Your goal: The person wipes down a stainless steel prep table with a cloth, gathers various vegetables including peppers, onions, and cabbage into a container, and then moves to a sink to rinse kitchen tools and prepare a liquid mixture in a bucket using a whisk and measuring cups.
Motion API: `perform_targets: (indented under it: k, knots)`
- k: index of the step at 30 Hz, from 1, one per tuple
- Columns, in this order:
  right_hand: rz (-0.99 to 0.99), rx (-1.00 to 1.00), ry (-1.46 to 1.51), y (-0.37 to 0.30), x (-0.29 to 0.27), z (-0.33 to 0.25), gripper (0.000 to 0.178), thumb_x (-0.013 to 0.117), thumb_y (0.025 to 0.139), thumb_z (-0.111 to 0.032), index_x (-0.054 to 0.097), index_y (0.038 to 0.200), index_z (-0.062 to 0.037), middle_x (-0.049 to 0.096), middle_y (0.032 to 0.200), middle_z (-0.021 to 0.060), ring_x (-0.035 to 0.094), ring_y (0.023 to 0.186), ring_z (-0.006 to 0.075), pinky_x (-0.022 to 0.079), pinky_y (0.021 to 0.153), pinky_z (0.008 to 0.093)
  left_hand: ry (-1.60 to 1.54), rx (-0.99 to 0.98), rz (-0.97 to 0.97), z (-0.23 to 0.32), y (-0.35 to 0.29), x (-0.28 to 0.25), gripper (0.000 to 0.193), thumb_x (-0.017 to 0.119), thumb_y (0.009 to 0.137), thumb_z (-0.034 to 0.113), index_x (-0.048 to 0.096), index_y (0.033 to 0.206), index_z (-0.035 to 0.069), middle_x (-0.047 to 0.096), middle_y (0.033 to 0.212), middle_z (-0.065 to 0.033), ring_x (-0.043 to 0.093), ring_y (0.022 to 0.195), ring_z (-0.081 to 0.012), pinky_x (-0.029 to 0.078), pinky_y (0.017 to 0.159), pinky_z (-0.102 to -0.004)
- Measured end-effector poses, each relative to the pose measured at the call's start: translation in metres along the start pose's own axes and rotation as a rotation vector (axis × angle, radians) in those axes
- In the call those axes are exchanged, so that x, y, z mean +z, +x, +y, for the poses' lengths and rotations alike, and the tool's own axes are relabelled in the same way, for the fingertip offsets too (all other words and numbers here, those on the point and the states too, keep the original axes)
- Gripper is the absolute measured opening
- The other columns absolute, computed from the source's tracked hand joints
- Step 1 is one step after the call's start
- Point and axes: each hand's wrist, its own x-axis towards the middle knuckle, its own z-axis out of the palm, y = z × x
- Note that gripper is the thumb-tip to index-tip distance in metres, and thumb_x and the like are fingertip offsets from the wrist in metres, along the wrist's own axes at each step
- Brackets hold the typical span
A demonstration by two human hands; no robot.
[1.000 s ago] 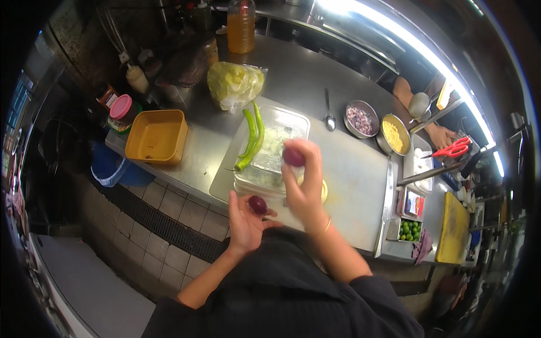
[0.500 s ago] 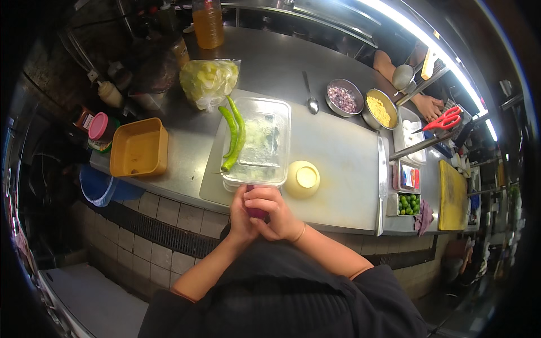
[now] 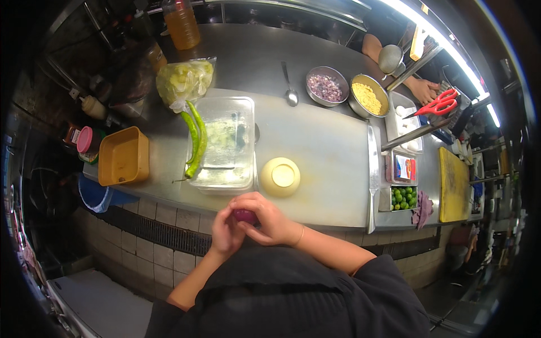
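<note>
Left hand (image 3: 225, 230) and right hand (image 3: 266, 223) cupped together, palms turned inward, fingers (image 3: 246, 198) curled and meeting. Left forearm (image 3: 195, 280) and right forearm (image 3: 335, 250) converge from below, right wrist (image 3: 300, 234) farther forward than left

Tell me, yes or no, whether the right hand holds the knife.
No, the right hand cups a purple onion, while the knife lies apart on the right.

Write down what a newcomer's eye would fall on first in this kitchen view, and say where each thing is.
First, the shiny purple onion at lower centre, cupped between the left hand and the right hand. Next, two bright green chillies along the left edge of the clear lidded container. Then the red-handled scissors at upper right.
</note>
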Motion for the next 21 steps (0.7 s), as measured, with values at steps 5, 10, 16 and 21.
perform_targets:
  k: [5, 10, 16, 21]
  knots:
    - [0.136, 0.254, -0.102, -0.027, -0.042, -0.009, 0.041, 0.069, 0.075, -0.008, 0.053, 0.112, -0.0042, 0.054, 0.108, 0.0133, 0.055, 0.099, 0.0276, 0.046, 0.085, 0.0341, 0.546, -0.068, -0.038, -0.027, 0.02, 0.026, 0.04, 0.025, 0.098, 0.024, 0.04, 0.128, 0.002, 0.049, 0.12, -0.0091, 0.05, 0.109, -0.0164, 0.037, 0.097, -0.03]
    - [0.465, 0.739, 0.388, -0.072, -0.093, 0.017, 0.038, 0.071, 0.074, -0.01, 0.055, 0.108, -0.0028, 0.06, 0.101, 0.0078, 0.06, 0.085, 0.0139, 0.05, 0.073, 0.026, 0.966, -0.159, -0.174, -0.042, 0.06, 0.09, 0.045, 0.036, 0.096, 0.03, 0.039, 0.126, -0.002, 0.05, 0.119, -0.0198, 0.048, 0.113, -0.0274, 0.037, 0.096, -0.0342]
    - [0.514, 0.696, -0.251, -0.08, -0.163, 0.073, 0.027, 0.069, 0.075, -0.011, 0.059, 0.099, -0.0043, 0.063, 0.088, 0.0069, 0.059, 0.073, 0.0141, 0.049, 0.065, 0.0282, 1.992, 0.463, 0.172, -0.05, 0.101, 0.082, 0.069, 0.07, 0.069, 0.045, 0.049, 0.118, 0.001, 0.049, 0.097, -0.0144, 0.048, 0.092, -0.0288, 0.04, 0.083, -0.0382]
    - [0.126, 0.592, -0.897, -0.049, -0.184, 0.073, 0.028, 0.067, 0.072, -0.014, 0.061, 0.098, -0.0065, 0.062, 0.094, 0.0083, 0.054, 0.095, 0.0251, 0.041, 0.087, 0.0345, 2.183, 0.394, 0.221, -0.05, 0.099, 0.077, 0.077, 0.078, 0.058, 0.045, 0.05, 0.117, 0.003, 0.044, 0.097, -0.0113, 0.044, 0.094, -0.0272, 0.04, 0.082, -0.0371]
